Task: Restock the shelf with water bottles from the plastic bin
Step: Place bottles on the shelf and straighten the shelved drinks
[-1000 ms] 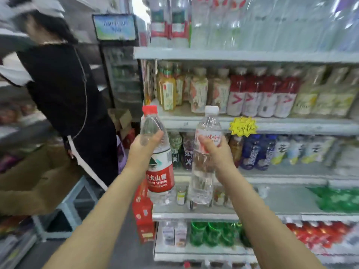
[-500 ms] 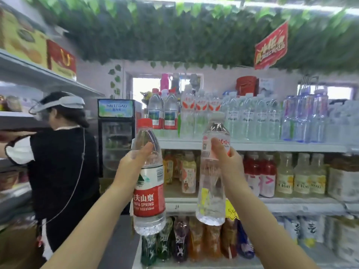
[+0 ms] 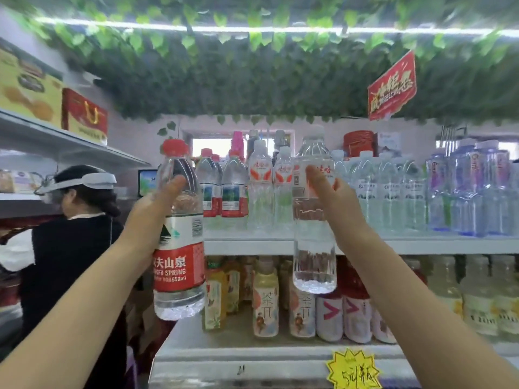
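My left hand [image 3: 151, 214] grips a clear water bottle with a red cap and red label [image 3: 179, 242], held upright left of the shelving. My right hand [image 3: 334, 200] grips a second clear water bottle with a white cap [image 3: 314, 220], raised in front of the top shelf [image 3: 421, 244]. Rows of water bottles [image 3: 261, 189] stand on that shelf, just behind and beside the right-hand bottle. The plastic bin is out of view.
A person in black with a white visor [image 3: 70, 220] stands at the left, close to my left arm. Tea and juice bottles [image 3: 265, 301] fill the shelf below. A yellow price tag [image 3: 354, 372] hangs on the lower edge. Green leaves cover the ceiling.
Both hands have lifted their bottles from the lower shelves up to the top shelf's height, and my view has tilted upward with them.
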